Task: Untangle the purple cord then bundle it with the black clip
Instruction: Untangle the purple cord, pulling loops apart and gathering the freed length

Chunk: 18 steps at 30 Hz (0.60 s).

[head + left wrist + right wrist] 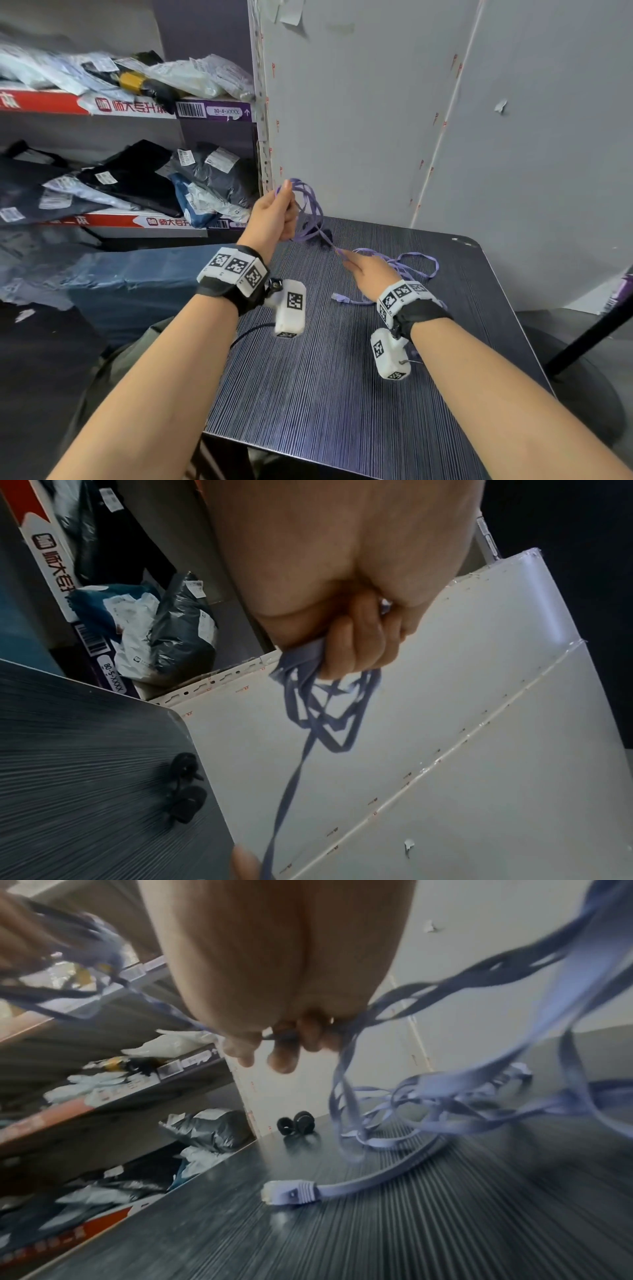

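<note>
Both forearms over the striped desk [342, 377], left hand [274, 216] fingers curled round raised purple cord [310, 205] loops, right hand [371, 274] fingers pinching a strand, black clip [296, 1125] lying apart.

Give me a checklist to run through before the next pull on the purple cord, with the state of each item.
1. Left hand grips the gathered loops of purple cord: ok.
2. Right hand pinches the strand: ok.
3. Cord free of tangles: not ok, loose loops lie on the table.
4. Plug end free on the table: ok.
5. Black clip clear of the cord: ok in the right wrist view.
</note>
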Motion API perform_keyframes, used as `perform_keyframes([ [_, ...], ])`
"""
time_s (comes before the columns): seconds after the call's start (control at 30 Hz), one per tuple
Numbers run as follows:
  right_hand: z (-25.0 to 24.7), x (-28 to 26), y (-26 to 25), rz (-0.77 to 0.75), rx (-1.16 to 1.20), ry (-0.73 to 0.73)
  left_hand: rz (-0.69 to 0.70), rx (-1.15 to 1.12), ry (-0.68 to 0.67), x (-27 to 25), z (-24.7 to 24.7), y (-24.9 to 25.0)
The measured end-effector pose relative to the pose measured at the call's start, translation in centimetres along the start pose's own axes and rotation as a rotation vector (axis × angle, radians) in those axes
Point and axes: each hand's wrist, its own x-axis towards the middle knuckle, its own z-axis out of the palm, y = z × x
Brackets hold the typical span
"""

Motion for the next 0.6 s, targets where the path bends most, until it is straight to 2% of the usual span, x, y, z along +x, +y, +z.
perform_keyframes([
  [0.1,-0.5,0.2,-1.1,-0.143,-0.433,0.01,-0.016,-0.041,-0.029,0.1,0.8,-0.6],
  [0.2,-0.7,0.4,-2.3,-0.32,-0.635,0.093,0.012,0.055,-0.018,0.3,1.5,-0.7],
  [0.3,-1.5,0.6,-3.4,-0.465,-0.643,0.176,0.047,0.23,-0.039,0.2,2.0,-1.0],
  [0.37,-1.8,0.4,-4.0,-0.549,-0.683,0.329,0.044,0.352,-0.057,0.2,2.2,-1.5],
  [0.47,-1.5,0.3,-4.0,-0.657,-0.584,0.508,0.021,0.567,-0.1,0.0,2.2,-2.2],
  [0.53,-2.0,0.3,-4.1,-0.67,-0.514,0.579,0.042,0.746,-0.122,-0.3,2.1,-2.7],
  [0.6,-2.5,0.4,-4.0,-0.591,-0.399,0.599,0.05,0.892,-0.15,-0.5,2.1,-2.9],
])
